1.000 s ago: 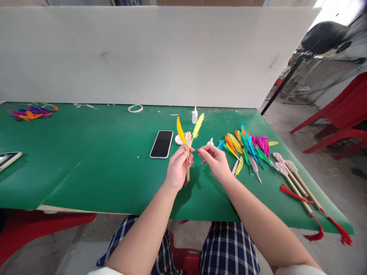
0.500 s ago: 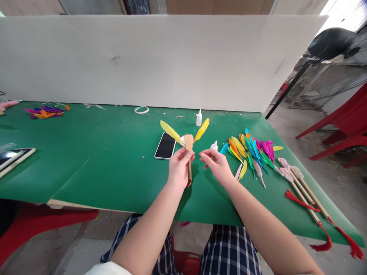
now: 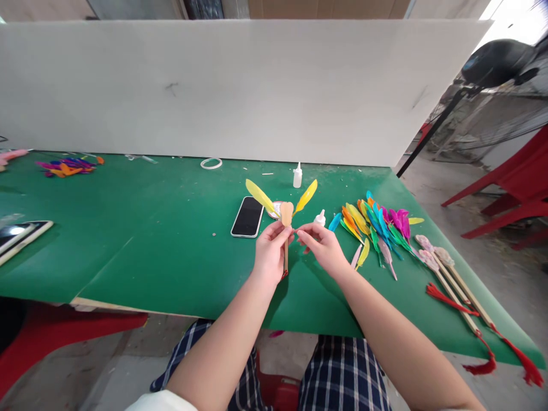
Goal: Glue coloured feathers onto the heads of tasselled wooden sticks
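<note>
Near the middle of the frame, above the green-topped bench (image 3: 180, 262), the slim, pale wooden stick (image 3: 286, 254) is closed in the left hand (image 3: 270, 251), with the thumb and fingers wrapped just below its head. For steady work, this grip is best kept firm but light, so that the stick is not twirled and the feathers are not bent. Just to the right, the fingertips of the right hand (image 3: 321, 245) are drawn into a narrow pinch close to the left fingertips; whether something thin is held there cannot be told. Fine handling at this join is probably best done with small finger movements, the wrists being held level and the feather vanes left untouched.

As for its look, the piece is held nearly upright. On its left side, a long yellow-green feather (image 3: 260, 195) is slanted outward toward the upper left. At the centre, the flat, peach-coloured, lobed head (image 3: 286, 213) is presented with a plain face. On its right side, a deeper yellow feather (image 3: 306, 197) is tilted toward the upper right, so that an open V is formed. How the quills are fixed is mostly hidden by the head and fingers. At the lower end, a bit of red tassel (image 3: 285, 274) is seen below the left hand, the rest being hidden.
</note>
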{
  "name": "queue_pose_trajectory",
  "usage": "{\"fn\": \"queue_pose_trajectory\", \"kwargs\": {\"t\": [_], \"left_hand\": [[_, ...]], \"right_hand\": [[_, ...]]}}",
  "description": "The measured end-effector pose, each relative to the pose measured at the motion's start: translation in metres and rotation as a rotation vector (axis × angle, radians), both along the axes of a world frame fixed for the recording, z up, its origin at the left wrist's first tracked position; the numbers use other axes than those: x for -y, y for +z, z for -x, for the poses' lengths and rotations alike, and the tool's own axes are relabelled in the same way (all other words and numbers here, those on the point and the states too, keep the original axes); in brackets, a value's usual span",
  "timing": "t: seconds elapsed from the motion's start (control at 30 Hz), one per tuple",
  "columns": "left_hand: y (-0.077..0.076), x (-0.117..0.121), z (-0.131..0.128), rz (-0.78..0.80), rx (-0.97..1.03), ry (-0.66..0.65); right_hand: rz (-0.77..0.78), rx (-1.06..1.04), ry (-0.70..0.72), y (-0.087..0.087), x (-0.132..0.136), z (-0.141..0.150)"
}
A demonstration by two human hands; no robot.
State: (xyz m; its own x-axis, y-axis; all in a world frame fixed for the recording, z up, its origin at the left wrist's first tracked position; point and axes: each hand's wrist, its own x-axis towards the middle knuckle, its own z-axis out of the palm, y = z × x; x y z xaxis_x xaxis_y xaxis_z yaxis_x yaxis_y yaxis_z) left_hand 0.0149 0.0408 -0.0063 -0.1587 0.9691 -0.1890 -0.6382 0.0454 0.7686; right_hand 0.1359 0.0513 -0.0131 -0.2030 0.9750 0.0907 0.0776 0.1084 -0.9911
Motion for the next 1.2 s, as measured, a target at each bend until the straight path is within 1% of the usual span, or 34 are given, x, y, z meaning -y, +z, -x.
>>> {"fn": "queue_pose_trajectory", "kwargs": {"t": [0.23, 0.47, 0.6, 0.87, 1.07, 1.2], "left_hand": [[0.001, 0.000, -0.001, 0.007, -0.005, -0.013], [0.000, 0.003, -0.005, 0.017, -0.041, -0.048], [-0.002, 0.005, -0.008, 0.016, -0.068, -0.069], [0.000, 0.008, -0.010, -0.014, -0.126, -0.085], [0.000, 0.010, -0.011, -0.018, -0.184, -0.094], [0.001, 0.010, -0.009, -0.079, -0.310, -0.090]], "right_hand": [[0.005, -0.009, -0.022, 0.001, -0.001, 0.000], [0.004, -0.056, -0.131, -0.001, -0.003, 0.000], [0.002, -0.109, -0.168, 0.000, -0.003, 0.001], [0.039, -0.182, -0.169, 0.002, -0.002, 0.001], [0.021, -0.166, -0.162, 0.003, 0.000, -0.001], [0.015, -0.153, -0.166, 0.003, -0.002, -0.002]]}}
